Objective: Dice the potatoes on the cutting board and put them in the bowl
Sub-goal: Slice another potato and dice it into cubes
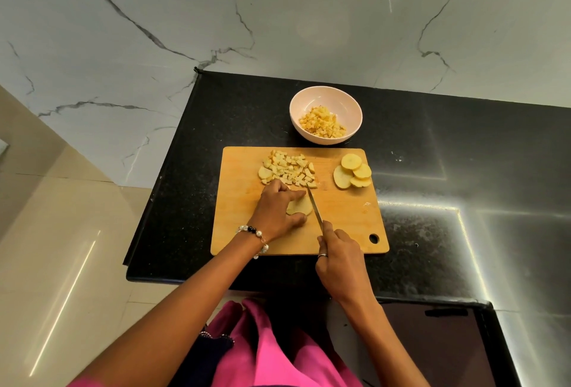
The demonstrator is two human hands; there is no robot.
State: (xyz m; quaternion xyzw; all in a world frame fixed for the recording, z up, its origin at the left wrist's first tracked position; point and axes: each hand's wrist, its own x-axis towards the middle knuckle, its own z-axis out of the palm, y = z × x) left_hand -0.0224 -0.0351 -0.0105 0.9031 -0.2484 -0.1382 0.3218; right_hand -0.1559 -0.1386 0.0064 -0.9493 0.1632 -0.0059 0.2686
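No readable writing shows anywhere. The left hand [279, 206] has its grip curled down over a pale round potato slice [299, 207], pinning it to the rectangular wooden cutting board [241, 201]; its fingers hide much of the slice. The right hand [338, 260] grips a thin steel-bladed knife [314, 204], handle hidden in the fist, blade just right of the slice. Beyond the left hand lie small diced potato cubes [289, 170]; right of the blade, overlapping potato rounds [352, 171]. Farther off on the black surface [432, 145] stands a pale pink round bowl [352, 108] holding dice.
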